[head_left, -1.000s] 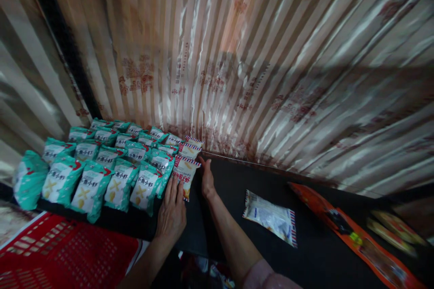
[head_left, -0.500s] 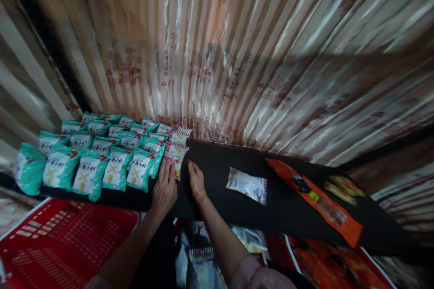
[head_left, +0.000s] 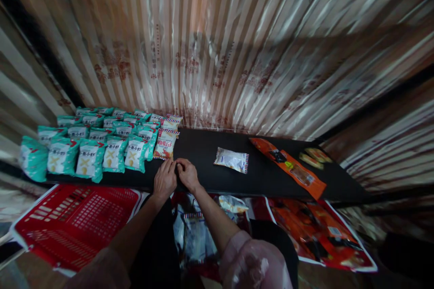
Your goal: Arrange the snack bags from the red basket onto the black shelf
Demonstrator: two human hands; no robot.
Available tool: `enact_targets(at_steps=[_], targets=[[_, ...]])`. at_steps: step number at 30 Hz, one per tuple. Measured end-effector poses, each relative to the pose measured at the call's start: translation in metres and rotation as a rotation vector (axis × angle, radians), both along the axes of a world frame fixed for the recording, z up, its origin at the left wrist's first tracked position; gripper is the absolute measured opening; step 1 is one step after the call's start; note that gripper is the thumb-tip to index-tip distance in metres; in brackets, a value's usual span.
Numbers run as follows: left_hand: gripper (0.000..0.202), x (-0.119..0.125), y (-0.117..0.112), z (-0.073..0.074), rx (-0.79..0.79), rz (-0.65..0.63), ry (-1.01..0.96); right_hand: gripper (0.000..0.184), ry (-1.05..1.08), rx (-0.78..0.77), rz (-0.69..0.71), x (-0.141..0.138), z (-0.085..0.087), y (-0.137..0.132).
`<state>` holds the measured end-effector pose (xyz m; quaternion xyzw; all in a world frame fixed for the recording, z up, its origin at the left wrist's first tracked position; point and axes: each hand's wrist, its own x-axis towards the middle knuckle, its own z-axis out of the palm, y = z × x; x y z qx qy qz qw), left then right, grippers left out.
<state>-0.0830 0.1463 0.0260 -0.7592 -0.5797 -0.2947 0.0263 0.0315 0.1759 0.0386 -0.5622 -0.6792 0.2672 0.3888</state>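
Note:
A small white snack bag (head_left: 164, 145) with orange print and a striped end stands at the front of a short row of like bags. Just below its near edge lies my left hand (head_left: 165, 179), fingers stretched forward, fingertips close to the bag or touching it. My right hand (head_left: 188, 174) is beside it on the black shelf (head_left: 196, 146), its fingers curled in and nearly meeting the left fingertips. Nothing shows in either hand. Left of the white row stand several rows of turquoise snack bags (head_left: 115, 154).
A white bag (head_left: 232, 159) lies flat mid-shelf. Farther right are a long orange packet (head_left: 290, 167) and small yellowish packets (head_left: 315, 157). Below the shelf are a red basket (head_left: 91, 216), white bags (head_left: 196, 235) and a container of orange packets (head_left: 318, 230). A striped plastic-covered wall (head_left: 210, 76) stands behind.
My hands have drawn back from the bag's sides to below its near edge and come closer together. The right fingers have curled. The view has shifted slightly.

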Motion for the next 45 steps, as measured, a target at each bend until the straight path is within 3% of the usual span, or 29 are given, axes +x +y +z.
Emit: enact_targets(at_steps=[11,19,23,28,34,39,45], targets=[[0.042,0.029,-0.05,-0.005,0.005,-0.105,-0.04,0.026,0.044,0.032,-0.053,0.024,0.0,-0.042],[0.041,0.051,-0.095,-0.022,-0.019,-0.24,-0.053,0.028,0.012,0.142,-0.082,0.045,-0.01,-0.097],[0.039,0.061,-0.109,-0.027,-0.131,-0.298,-0.035,0.029,-0.068,0.189,-0.181,0.065,-0.023,-0.126],[0.042,0.079,-0.116,-0.029,-0.353,-0.366,0.003,0.03,-0.394,0.125,-0.41,0.113,-0.037,-0.145],[0.049,0.117,-0.112,-0.021,-0.616,-0.341,-0.094,0.037,-0.642,-0.109,-0.629,0.155,-0.047,-0.15],[0.059,0.145,-0.102,-0.017,-0.748,-0.278,-0.205,0.033,-0.675,-0.032,-0.58,0.163,-0.058,-0.153],[0.063,0.158,-0.094,-0.031,-0.79,-0.208,-0.284,0.024,-0.594,0.095,-0.529,0.163,-0.06,-0.159]])
